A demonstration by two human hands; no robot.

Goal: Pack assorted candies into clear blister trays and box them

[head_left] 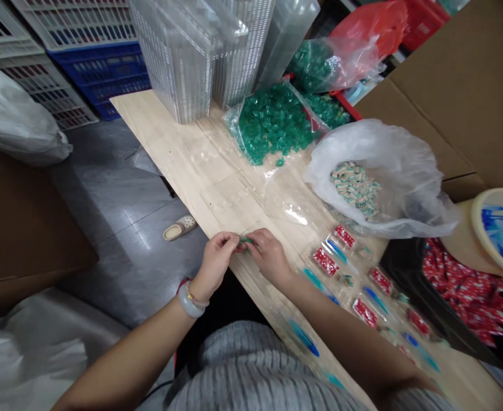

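Note:
Above the front edge of the wooden table (182,154), my left hand (217,257) and my right hand (270,256) meet, fingertips pinched on a small green piece (245,240). Fingers cover much of it, so its exact kind does not show. Beyond them lies a clear plastic tray (229,191). To the right are clear trays holding red-and-white patterned packets (325,261), blue slender items (375,299) and small striped pieces (347,279). A clear bag of green translucent pieces (272,123) lies farther back, near a white plastic bag (388,148) with striped pieces (354,185) inside.
Tall stacks of clear plastic trays (178,74) stand at the table's far end. On the right are a black bin (409,268) of red packets, a cream bucket (469,228) and a cardboard box (461,85). Blue crates (101,71) stand on the floor, left.

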